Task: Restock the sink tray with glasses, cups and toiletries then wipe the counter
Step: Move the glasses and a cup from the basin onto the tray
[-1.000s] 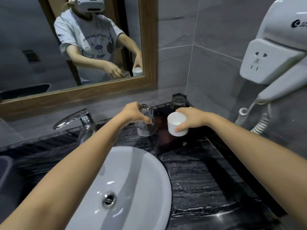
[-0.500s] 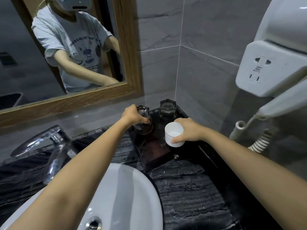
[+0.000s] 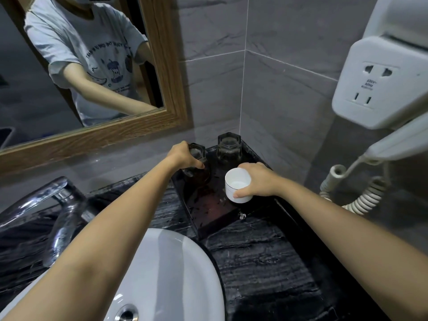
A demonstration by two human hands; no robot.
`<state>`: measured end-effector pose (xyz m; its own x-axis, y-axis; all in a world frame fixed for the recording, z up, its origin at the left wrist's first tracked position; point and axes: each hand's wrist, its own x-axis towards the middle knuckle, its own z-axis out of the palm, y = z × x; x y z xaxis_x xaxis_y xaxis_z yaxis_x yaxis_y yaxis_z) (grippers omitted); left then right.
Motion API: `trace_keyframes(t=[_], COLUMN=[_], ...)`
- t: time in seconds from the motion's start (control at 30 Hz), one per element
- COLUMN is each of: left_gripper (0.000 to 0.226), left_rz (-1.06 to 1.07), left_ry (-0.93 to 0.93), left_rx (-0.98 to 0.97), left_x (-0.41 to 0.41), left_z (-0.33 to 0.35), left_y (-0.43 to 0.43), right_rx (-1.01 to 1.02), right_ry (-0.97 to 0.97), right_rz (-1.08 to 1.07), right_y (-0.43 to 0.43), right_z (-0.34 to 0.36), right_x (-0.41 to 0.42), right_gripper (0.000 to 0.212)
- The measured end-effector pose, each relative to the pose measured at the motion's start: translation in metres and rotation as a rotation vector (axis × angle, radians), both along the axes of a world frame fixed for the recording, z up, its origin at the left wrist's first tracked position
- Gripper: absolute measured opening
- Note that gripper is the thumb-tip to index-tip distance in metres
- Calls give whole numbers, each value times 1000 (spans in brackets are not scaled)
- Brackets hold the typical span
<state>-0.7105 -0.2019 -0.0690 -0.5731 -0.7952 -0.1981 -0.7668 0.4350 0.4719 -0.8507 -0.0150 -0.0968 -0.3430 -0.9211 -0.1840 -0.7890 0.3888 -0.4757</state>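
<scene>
A dark tray lies on the black marble counter in the corner by the walls. My left hand grips a clear glass, which stands at the tray's back left. A second clear glass stands alone at the tray's back right. My right hand holds a white cup by its side, low over the tray's right part; I cannot tell whether the cup touches the tray.
A white basin sits at the front left, with a chrome tap behind it. A wall-mounted hair dryer unit with a coiled cord hangs on the right wall. A wood-framed mirror is on the back wall.
Both hands have moved back over the tray. The glass in my left hand has come down at the back left, and the white cup has lowered on the right.
</scene>
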Motion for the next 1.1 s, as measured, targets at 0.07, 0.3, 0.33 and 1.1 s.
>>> trace_keyframes(t=[0.07, 0.3, 0.33, 1.1], left_gripper=[75, 77, 77, 106], left_rz=[-16, -36, -34, 24], left_ry=[-31, -95, -101, 107], left_rx=[-17, -58, -59, 10], left_x=[0, -3, -3, 15], left_z=[0, 1, 1, -2], left_y=[-1, 3, 4, 11], right_rx=[-11, -19, -20, -75], right_ry=[-1, -8, -8, -23], right_rz=[-2, 3, 4, 9], right_y=[-1, -1, -1, 1], right_z=[-3, -3, -3, 9], right_x=[1, 7, 7, 13], right_gripper=[65, 62, 62, 65])
